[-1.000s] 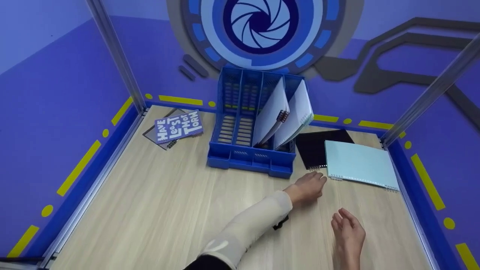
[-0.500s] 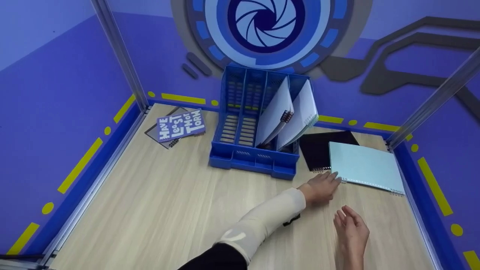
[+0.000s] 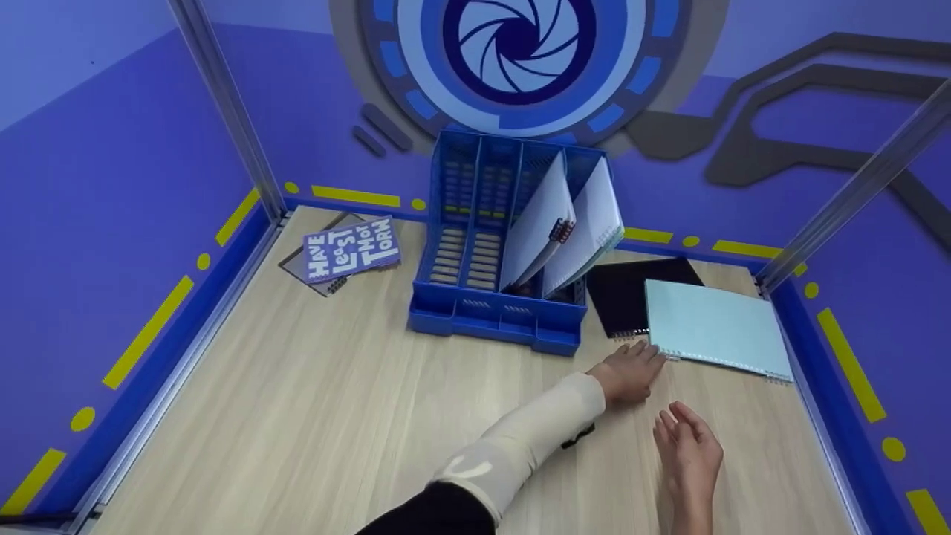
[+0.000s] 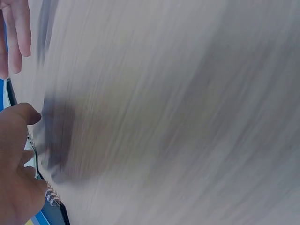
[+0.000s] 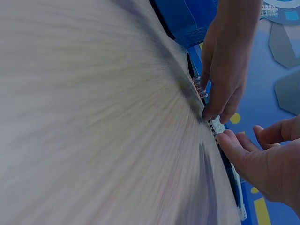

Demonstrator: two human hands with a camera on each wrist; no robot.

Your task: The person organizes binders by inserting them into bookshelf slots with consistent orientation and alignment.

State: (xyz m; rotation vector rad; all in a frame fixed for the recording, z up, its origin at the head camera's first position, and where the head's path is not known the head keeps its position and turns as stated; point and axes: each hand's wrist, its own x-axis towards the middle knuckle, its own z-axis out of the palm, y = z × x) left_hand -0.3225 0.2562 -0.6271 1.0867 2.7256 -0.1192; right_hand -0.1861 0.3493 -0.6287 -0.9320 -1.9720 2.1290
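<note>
Touching light-blue spiral notebook (image 3: 715, 328) corner with left hand (image 3: 631, 371), fingers straight, together. Hovering just beside over table (image 3: 312, 416): right hand (image 3: 691, 453), fingers relaxed, apart.

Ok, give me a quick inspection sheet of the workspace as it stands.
Surface: pale wood table.
Job's things: light blue notebook lies flat, overlapping a black notebook.
Clutter: blue file rack with two notebooks leaning in its right slots; purple lettered notebook at back left.
Hands: left hand touches the light blue notebook's spiral edge; right hand hovers open nearby.
Cables: nothing seen.
Surroundings: purple walls, metal frame posts.
</note>
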